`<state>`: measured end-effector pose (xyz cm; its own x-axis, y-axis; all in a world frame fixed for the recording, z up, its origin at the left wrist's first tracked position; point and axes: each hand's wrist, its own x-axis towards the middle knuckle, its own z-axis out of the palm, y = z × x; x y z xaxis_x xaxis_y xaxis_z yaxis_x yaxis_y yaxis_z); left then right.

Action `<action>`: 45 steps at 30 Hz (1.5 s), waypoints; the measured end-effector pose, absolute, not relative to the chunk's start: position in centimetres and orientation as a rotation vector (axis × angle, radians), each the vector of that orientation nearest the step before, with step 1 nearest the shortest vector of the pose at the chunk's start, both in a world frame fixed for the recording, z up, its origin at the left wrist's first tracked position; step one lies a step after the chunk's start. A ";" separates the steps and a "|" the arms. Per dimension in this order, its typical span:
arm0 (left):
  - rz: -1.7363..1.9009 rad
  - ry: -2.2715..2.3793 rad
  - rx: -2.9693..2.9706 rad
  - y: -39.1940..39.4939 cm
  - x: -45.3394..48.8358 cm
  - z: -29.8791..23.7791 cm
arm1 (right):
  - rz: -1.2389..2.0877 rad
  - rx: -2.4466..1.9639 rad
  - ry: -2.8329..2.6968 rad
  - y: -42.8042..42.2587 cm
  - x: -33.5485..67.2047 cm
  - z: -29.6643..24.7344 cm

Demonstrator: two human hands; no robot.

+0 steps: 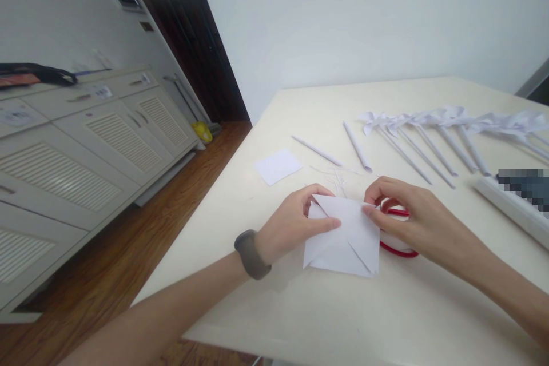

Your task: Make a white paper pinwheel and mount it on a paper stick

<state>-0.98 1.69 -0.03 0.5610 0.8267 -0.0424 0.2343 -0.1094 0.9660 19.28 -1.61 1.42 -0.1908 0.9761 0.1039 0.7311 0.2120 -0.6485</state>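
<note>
A white square of paper (345,240) with diagonal cuts lies on the cream table (343,320) in front of me. My left hand (291,223), with a dark watch on the wrist, pinches the paper's upper left corner flap. My right hand (407,217) pinches the paper's upper right corner. Red-handled scissors (398,249) lie under my right hand, partly hidden by it and by the paper.
A small white paper square (278,166) and two rolled paper sticks (358,146) lie farther back. Several finished white paper pinwheels (433,126) lie in a row at the back right. A white box (512,206) sits at the right edge. Cabinets (86,143) stand left.
</note>
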 end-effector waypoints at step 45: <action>0.543 0.913 1.348 1.7 -0.9 0.1 | 0.266 -1.469 -1.884 -1.6 19.3 1.3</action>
